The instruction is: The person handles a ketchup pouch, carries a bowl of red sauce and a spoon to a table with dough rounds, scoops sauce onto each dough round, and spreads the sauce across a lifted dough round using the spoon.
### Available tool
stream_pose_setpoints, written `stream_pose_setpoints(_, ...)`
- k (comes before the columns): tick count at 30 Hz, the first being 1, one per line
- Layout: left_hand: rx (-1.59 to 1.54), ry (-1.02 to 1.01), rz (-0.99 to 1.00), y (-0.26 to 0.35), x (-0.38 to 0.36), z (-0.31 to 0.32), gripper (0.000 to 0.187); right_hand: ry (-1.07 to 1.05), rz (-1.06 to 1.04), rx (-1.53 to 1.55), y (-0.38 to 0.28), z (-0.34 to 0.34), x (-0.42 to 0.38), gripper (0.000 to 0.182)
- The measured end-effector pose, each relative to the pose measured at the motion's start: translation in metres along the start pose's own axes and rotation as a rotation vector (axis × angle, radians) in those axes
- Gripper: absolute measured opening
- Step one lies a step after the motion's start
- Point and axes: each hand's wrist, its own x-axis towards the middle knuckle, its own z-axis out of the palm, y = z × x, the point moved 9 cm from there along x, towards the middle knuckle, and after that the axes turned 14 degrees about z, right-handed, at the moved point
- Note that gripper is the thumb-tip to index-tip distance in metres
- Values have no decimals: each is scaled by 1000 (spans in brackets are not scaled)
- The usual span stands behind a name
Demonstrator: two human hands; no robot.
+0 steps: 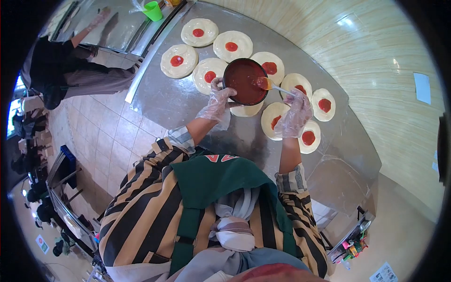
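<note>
My left hand [218, 103], in a clear plastic glove, grips the near-left rim of a dark bowl [242, 87] of red sauce. In my gloved right hand [296, 113] is the handle of a spoon [268, 84], its sauce-coated end over the bowl's right side. Several round dough pieces lie on the metal table around the bowl, among them one at the back [237, 40], one at the left [171, 70] and one at the right [329, 98], each with a red spot of sauce. A dough round [246, 111] is partly hidden under the bowl.
The metal table [188, 113] meets a pale wall [390, 84] at the right. Another person [61, 77] stands at a second metal table [124, 23] at the upper left, where a green cup [152, 11] sits. Tiled floor [105, 127] lies to the left.
</note>
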Motion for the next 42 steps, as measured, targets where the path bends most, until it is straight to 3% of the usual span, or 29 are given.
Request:
stream_pose_setpoints(3, -11, 5, 8, 1, -2, -2, 70, 44, 158, 133, 12, -7, 9, 18)
stream_pose_setpoints(10, -30, -11, 12, 9, -13, -9, 70, 138, 25, 65, 18, -1, 38, 18)
stream_pose_setpoints(12, -22, -8, 15, 9, -13, -14, 70, 14, -440, -543, -5, 31, 37, 16)
stream_pose_setpoints(13, -17, -10, 18, 9, -13, -16, 71, 12, -442, -541, -4, 31, 43, 16)
stream_pose_setpoints(15, -13, -4, 22, 10, -16, -20, 71, -178, -629, -1084, 9, 65, 37, 17)
stream_pose_setpoints(19, -50, -9, 26, 11, -16, -26, 71, -174, -564, -1040, -34, 62, 8, 16)
stream_pose_setpoints(21, -50, 4, 31, 14, -19, -26, 71, -171, -699, -805, -66, 58, -18, 14)
stream_pose_setpoints(24, -40, 35, 57, 13, -21, -27, 72, -307, -775, -741, -73, 76, -50, 14)
stream_pose_setpoints(25, -26, 54, 83, 15, -20, -28, 73, -335, -735, -878, -68, 85, -55, 12)
stream_pose_setpoints(26, -26, 55, 93, 16, -20, -28, 73, -339, -743, -872, -66, 88, -59, 12)
stream_pose_setpoints(28, 20, 86, 179, 23, -25, -32, 76, -395, -558, -844, -38, 95, -55, 13)
stream_pose_setpoints(30, 13, 112, 178, 27, -26, -39, 77, -355, -586, -726, -14, 95, -61, 16)
stream_pose_setpoints(32, -39, 114, 224, 36, -30, -43, 77, -240, 124, -235, 37, 73, -42, 20)
stream_pose_setpoints(36, -68, 134, 234, 46, -35, -63, 76, -264, 185, 55, 42, 79, -47, 20)
stream_pose_setpoints(42, -113, 213, 204, 51, -45, -86, 76, -271, 211, 121, 43, 89, -48, 22)
